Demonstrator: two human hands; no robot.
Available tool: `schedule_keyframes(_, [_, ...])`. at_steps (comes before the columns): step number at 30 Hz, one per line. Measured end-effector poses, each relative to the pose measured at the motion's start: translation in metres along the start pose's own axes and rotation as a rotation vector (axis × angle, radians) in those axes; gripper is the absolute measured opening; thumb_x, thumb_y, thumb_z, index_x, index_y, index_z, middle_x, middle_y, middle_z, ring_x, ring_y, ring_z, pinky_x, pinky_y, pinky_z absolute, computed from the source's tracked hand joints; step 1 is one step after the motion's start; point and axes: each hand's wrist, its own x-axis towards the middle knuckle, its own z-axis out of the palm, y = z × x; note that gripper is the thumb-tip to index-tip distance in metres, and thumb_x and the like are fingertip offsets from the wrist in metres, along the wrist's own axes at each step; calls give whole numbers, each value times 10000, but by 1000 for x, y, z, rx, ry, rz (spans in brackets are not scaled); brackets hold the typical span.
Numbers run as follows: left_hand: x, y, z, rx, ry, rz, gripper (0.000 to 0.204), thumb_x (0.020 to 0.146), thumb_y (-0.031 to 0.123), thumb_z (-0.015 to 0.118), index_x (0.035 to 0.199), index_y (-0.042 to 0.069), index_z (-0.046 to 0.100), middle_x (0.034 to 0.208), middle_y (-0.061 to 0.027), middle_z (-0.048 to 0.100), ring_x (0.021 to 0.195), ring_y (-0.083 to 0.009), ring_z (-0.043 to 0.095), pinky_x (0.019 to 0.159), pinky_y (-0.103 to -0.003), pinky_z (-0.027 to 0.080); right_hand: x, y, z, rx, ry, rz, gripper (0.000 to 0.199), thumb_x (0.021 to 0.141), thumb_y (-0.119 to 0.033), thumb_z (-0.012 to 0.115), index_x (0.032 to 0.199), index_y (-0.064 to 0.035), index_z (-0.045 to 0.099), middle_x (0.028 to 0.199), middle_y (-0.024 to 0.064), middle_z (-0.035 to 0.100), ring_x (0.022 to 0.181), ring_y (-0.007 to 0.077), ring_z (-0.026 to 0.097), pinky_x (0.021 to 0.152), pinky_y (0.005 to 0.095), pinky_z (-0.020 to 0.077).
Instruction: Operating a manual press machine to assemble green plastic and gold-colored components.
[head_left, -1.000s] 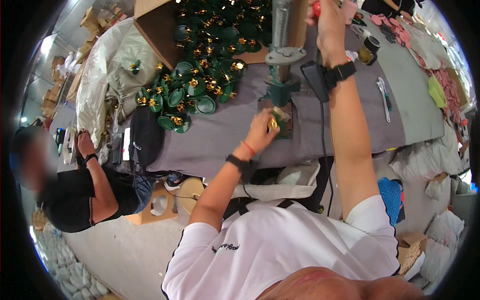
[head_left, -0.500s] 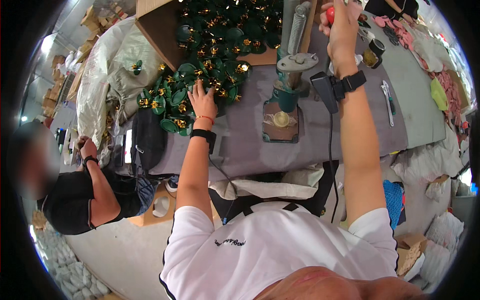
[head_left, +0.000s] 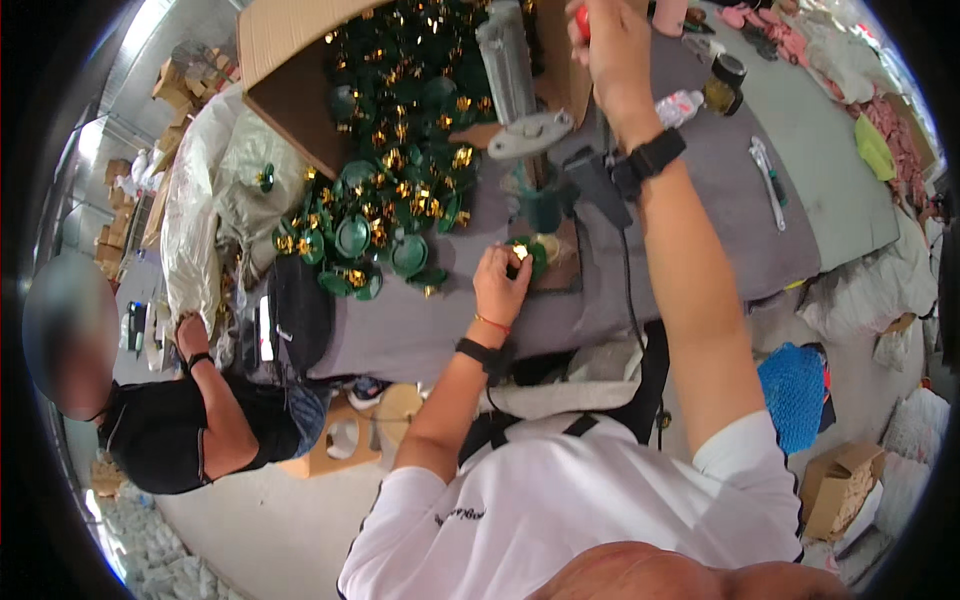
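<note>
My left hand point(head_left: 502, 284) pinches a green disc with a shiny gold piece point(head_left: 538, 258) at the base of a hand press point(head_left: 541, 205). The disc is next to the press's brown base plate point(head_left: 560, 272), below the press head; whether it rests on the plate I cannot tell. Raised at the upper right, my right hand point(head_left: 618, 62) is closed around the red knob point(head_left: 583, 20) of the press lever. A pile of similar green discs with gold pieces point(head_left: 352, 238) lies to the left of the press, spilling from a tipped cardboard box point(head_left: 300, 95).
A black bag point(head_left: 300, 305) lies left of the pile, beside a wrapped sack point(head_left: 205, 190). A wrench point(head_left: 768, 185), a jar point(head_left: 723, 85) and a clear bottle point(head_left: 680, 107) lie to the right. Another person point(head_left: 180, 430) works at the far left. A cable point(head_left: 630, 290) hangs by my right arm.
My left hand has moved right from the pile to the press base, now with a green disc in its fingers. The view has shifted; my right hand keeps hold of the knob.
</note>
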Motion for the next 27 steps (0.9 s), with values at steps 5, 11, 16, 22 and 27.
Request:
schedule_keyframes(5, [11, -1, 33, -252, -63, -121, 620, 744, 99, 766, 1245, -2, 414, 990, -167, 596, 943, -324, 613, 833, -389, 497, -1, -12, -2, -101, 28, -40, 370, 994, -366, 478, 778, -80, 568, 584, -29, 479, 486, 60, 418, 434, 220, 318])
schedule_keyframes(11, [8, -13, 35, -298, -202, -164, 732, 759, 169, 782, 1345, -42, 397, 1108, -184, 596, 1055, -340, 588, 899, -375, 479, -129, -59, -35, -226, -71, -229, 376, 994, -303, 361, 853, -25, 571, 809, 129, 642, 745, 221, 611, 708, 336, 479])
schedule_keyframes(16, [12, -9, 28, -292, -193, -79, 701, 752, 106, 755, 1359, 16, 415, 1156, -160, 589, 1121, -348, 523, 960, -408, 419, -279, 0, -103, -676, -311, -515, 309, 971, -256, 353, 786, -72, 519, 974, 144, 689, 1053, 371, 626, 1000, 527, 371])
schedule_keyframes(22, [22, -14, 29, -228, -319, 38, 437, 771, 193, 751, 1087, -1, 521, 1058, -180, 562, 1025, -372, 519, 877, -425, 421, -200, -36, -100, -510, -414, -520, 308, 948, -204, 362, 833, -23, 583, 856, 141, 672, 809, 291, 662, 847, 458, 499])
schedule_keyframes(27, [14, -13, 33, -209, -276, 78, 277, 815, 171, 708, 952, -2, 540, 1002, -190, 565, 991, -390, 534, 855, -428, 430, -56, -60, -13, -181, -61, -81, 383, 1016, -262, 368, 813, -6, 568, 695, 81, 586, 637, 161, 571, 689, 288, 467])
